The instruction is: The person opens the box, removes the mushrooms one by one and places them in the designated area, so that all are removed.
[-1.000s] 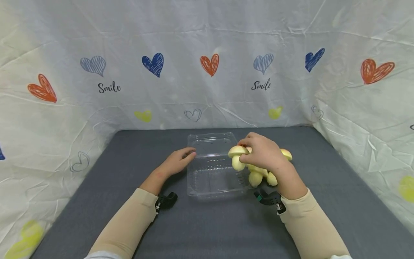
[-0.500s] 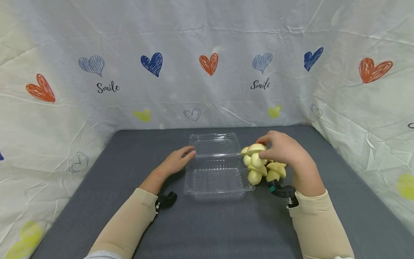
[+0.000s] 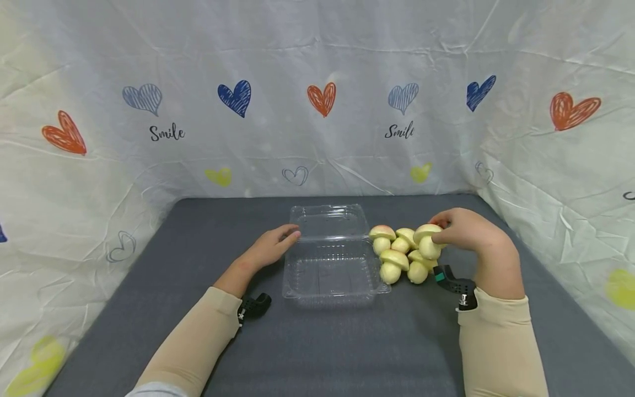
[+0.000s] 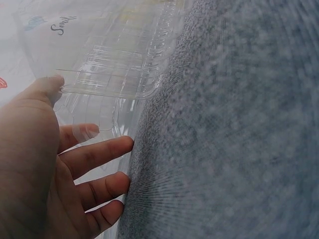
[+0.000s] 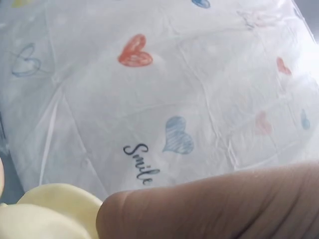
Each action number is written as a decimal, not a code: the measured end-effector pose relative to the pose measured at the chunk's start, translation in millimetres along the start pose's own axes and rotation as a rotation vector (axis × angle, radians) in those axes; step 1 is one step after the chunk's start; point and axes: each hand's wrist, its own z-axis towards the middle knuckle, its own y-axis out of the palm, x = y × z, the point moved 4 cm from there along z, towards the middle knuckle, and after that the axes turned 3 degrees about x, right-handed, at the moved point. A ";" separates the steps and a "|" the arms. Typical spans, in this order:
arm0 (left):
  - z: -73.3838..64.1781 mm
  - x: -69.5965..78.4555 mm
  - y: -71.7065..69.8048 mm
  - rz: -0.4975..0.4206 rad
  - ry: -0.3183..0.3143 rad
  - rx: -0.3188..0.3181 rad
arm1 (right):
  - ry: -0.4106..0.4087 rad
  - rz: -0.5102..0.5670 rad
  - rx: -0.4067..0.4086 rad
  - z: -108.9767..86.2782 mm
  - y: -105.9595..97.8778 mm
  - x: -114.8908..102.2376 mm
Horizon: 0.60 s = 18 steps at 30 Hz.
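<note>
My right hand (image 3: 468, 229) pinches a pale yellow toy-like mushroom (image 3: 429, 246) between thumb and fingers, at the right end of a cluster of similar mushrooms (image 3: 394, 260). In the right wrist view, part of that mushroom (image 5: 65, 199) shows beside the thumb at the lower left; the other fingers are mostly out of frame. A clear plastic clamshell box (image 3: 332, 270) lies with its lid raised back, left of the cluster. My left hand (image 3: 270, 246) rests at the box's left side. The left wrist view shows its thumb at the box edge and its fingers (image 4: 102, 152) loosely spread.
A dark grey cloth (image 3: 317, 353) covers the table. Behind and at both sides hangs a white sheet (image 3: 278, 138) printed with hearts and "Smile". Black wrist cameras (image 3: 255, 306) sit under both wrists, the right one close to the front mushrooms.
My right hand has carried the mushroom rightward from beside the box, past the others, to the cluster's right end. The left hand has stayed at the box.
</note>
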 end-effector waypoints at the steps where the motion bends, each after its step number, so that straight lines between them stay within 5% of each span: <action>1: 0.2 0.2 0.0 -0.002 0.002 -0.001 | 0.012 0.002 -0.006 -1.4 -0.7 3.2; 18: 2.3 0.8 -0.3 -0.001 0.023 -0.013 | 0.275 0.131 -0.232 -13.5 3.6 60.2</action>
